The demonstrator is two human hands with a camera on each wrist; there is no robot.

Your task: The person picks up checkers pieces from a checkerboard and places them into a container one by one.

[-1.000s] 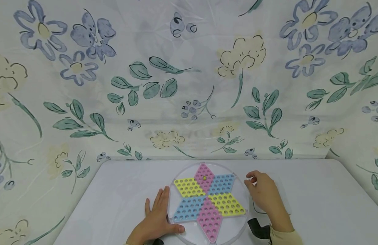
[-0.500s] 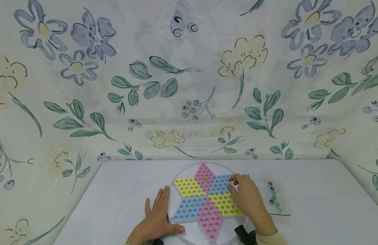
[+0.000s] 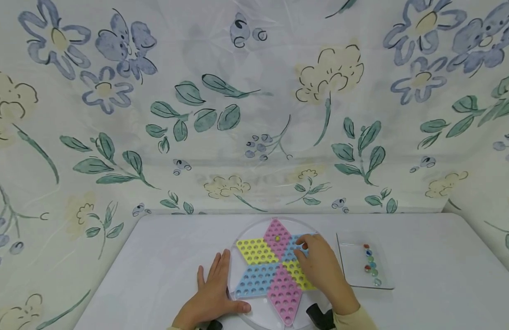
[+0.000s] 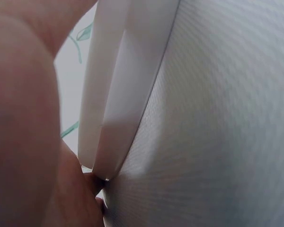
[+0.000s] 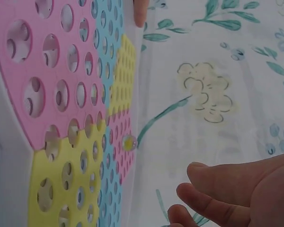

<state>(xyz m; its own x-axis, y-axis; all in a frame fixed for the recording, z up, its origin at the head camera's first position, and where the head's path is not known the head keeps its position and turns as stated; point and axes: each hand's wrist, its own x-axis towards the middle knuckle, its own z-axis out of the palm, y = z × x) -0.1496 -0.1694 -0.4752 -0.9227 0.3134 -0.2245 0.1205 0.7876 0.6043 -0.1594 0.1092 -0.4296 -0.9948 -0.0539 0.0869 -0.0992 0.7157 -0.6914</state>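
Observation:
A round clear board with a pink, yellow and blue star of holes, a Chinese checkers board (image 3: pixel 285 305), lies on the white table. My left hand (image 3: pixel 215 291) rests against its left rim, fingers straight and spread, thumb over the edge; the left wrist view shows the pale rim (image 4: pixel 128 90) beside the palm. My right hand (image 3: pixel 322 263) hovers over the blue and yellow right sections. Its thumb and index finger bend toward each other; whether something small sits between them is hidden. One yellow-centred glass marble (image 5: pixel 129 143) sits in the far pink section.
To the right of the board lies a clear shallow tray (image 3: pixel 351 279) with several coloured marbles (image 3: pixel 369 259) in a loose line. Behind the table hangs a flower-printed cloth (image 3: pixel 267 114). A black wrist camera (image 3: pixel 319 316) sits by the right sleeve.
My right hand has moved left from over the tray to above the right part of the board, uncovering the tray's marbles. My left hand has stayed in place at the rim.

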